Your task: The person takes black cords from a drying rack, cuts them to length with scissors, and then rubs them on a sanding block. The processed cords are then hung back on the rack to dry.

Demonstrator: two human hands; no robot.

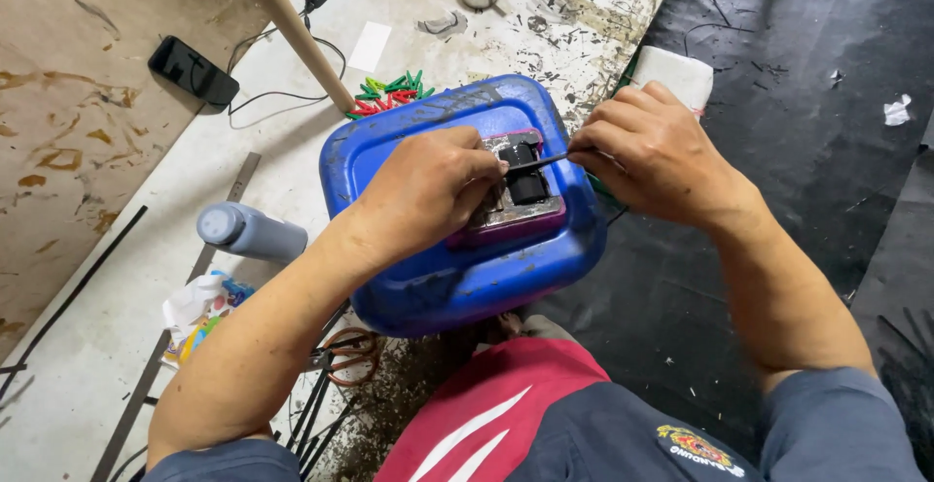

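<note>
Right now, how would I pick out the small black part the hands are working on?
Find the blue plastic container lying in front of the person. On its top sits a purple-edged block, and the black part lies there between the left hand and right hand, the only black piece on it.

Blue container (457, 278), magenta-edged block (506, 229), paint-speckled white floor (409, 25)

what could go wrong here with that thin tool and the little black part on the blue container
The right hand drives a thin tool toward the left hand, so a slip might jab its fingers. The black part rests on a small block atop a blue container, which may shift under pressure.
</note>
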